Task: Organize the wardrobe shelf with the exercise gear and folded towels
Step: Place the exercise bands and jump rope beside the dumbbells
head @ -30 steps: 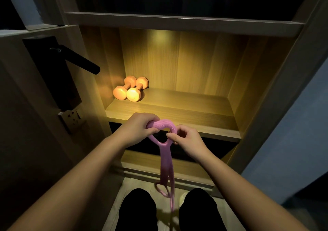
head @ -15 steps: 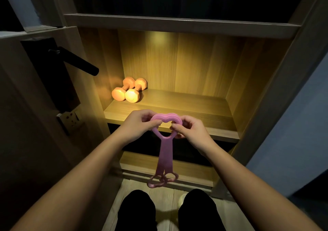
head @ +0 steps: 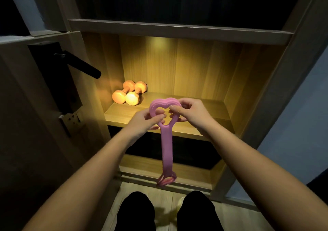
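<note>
With left hand (head: 146,123) and right hand (head: 192,115), pinching heart handle (head: 160,103) of resistance band (head: 166,147), probably for shelf (head: 122,115) beside dumbbells (head: 130,96)

Black door handle (head: 80,66), wooden floor (head: 237,213)

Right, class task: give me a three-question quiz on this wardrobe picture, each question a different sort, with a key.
1. True or false: the left hand and right hand both hold the pink band by its upper heart-shaped handle.
2. Where on the lit shelf do the orange dumbbells lie? A left, B middle, C right.
3. Fill in: the band's lower handle hangs ____ the shelf's front edge.
Key: 1 true; 2 A; 3 below.
</note>
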A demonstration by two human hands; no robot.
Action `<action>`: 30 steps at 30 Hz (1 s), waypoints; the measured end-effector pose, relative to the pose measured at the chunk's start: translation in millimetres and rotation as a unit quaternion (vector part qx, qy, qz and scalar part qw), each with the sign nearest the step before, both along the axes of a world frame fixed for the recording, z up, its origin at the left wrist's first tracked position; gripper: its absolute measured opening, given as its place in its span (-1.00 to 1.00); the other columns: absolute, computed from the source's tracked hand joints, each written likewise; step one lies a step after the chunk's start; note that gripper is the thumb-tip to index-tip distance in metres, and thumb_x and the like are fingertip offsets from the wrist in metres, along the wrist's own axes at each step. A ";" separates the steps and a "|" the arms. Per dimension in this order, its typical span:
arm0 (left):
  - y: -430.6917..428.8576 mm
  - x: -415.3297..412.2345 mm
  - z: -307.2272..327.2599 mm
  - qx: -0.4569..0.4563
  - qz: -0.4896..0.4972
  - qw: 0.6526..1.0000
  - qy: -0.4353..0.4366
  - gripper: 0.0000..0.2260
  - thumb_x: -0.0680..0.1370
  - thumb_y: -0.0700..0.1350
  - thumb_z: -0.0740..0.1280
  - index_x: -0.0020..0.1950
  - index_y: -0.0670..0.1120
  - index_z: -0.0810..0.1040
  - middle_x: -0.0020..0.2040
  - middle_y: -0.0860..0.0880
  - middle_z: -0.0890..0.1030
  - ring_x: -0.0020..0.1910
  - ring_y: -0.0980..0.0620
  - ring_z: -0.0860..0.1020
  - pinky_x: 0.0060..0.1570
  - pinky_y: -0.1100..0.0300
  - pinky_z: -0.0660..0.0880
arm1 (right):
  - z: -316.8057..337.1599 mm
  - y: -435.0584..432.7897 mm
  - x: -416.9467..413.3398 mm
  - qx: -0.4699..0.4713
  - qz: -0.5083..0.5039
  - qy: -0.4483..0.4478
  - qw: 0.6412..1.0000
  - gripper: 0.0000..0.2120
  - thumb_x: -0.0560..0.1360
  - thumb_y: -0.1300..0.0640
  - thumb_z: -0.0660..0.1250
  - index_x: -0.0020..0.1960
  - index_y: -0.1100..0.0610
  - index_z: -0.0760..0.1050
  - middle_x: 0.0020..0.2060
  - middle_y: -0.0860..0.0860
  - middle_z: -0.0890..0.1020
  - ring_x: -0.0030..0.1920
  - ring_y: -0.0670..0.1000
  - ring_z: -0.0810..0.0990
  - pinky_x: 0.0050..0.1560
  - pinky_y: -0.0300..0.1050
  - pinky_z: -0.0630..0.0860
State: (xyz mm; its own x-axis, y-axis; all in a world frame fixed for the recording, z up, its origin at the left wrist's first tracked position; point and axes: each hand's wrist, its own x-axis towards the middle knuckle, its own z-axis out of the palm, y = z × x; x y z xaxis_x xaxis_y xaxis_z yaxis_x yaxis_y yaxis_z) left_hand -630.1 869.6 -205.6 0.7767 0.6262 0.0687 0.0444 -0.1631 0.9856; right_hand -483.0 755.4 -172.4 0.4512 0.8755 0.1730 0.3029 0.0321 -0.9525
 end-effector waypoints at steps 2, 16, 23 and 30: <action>-6.5 5.4 -14.5 -0.011 -0.028 0.999 0.022 -0.84 0.56 -0.05 0.37 0.14 0.04 0.56 0.08 0.06 0.67 0.10 0.11 0.62 0.10 0.19 0.54 | 6.7 1.9 -0.3 0.011 -0.008 0.021 1.000 -0.87 0.51 0.17 0.40 0.04 0.17 0.61 -0.19 0.05 0.70 -0.20 -0.02 0.69 -0.11 -0.04 0.64; -27.1 33.5 -38.2 0.076 0.020 0.995 0.065 -0.83 0.55 -0.01 0.38 0.04 -0.08 0.52 -0.21 -0.04 0.54 -0.37 0.08 0.52 -0.31 0.21 0.54 | 6.8 2.6 28.0 0.006 -0.125 0.220 0.967 -0.88 0.55 0.15 0.37 -0.04 0.23 0.57 -0.22 0.08 0.63 -0.25 0.00 0.63 -0.16 -0.10 0.64; -7.6 22.0 -46.7 0.305 0.031 0.940 0.153 -0.84 0.57 0.01 0.30 0.10 -0.02 0.47 -0.15 0.03 0.56 -0.20 0.03 0.55 -0.14 0.00 0.55 | 5.0 -2.7 42.9 -0.150 -0.073 0.208 0.964 -0.86 0.47 0.35 0.41 0.02 0.30 0.54 -0.18 0.16 0.67 -0.23 0.01 0.69 -0.29 -0.19 0.63; 2.9 13.0 -37.2 0.410 -0.030 0.889 0.200 -0.80 0.58 0.06 0.30 0.10 -0.01 0.42 -0.14 0.04 0.56 -0.21 0.05 0.54 -0.15 0.02 0.56 | -9.9 -3.3 50.7 -0.181 -0.064 0.227 0.955 -0.71 0.49 0.07 0.44 0.07 0.28 0.60 -0.29 0.09 0.69 -0.25 0.01 0.64 -0.24 -0.12 0.63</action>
